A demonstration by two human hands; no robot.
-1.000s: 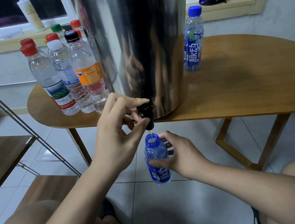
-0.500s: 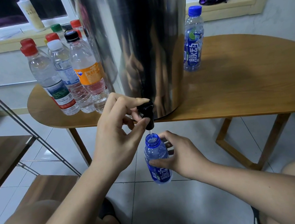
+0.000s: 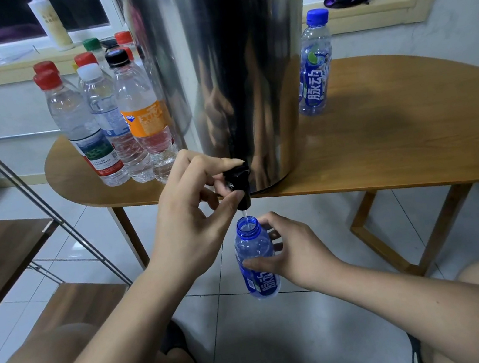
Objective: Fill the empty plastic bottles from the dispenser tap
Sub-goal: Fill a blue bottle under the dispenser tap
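Head view: pinching tap (image 3: pixel 240 186) at table (image 3: pixel 387 155) front edge with left hand (image 3: pixel 193 218), gripping blue bottle (image 3: pixel 257 261) beneath with right hand (image 3: pixel 298 251).

One head-worn camera is looking forward and down. It is facing the dispenser (image 3: pixel 228 71) and table (image 3: pixel 401 146) from close by.

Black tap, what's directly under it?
An uncapped blue bottle, held by the right hand, catching a thin stream from the tap. Fill level unclear behind label and fingers.
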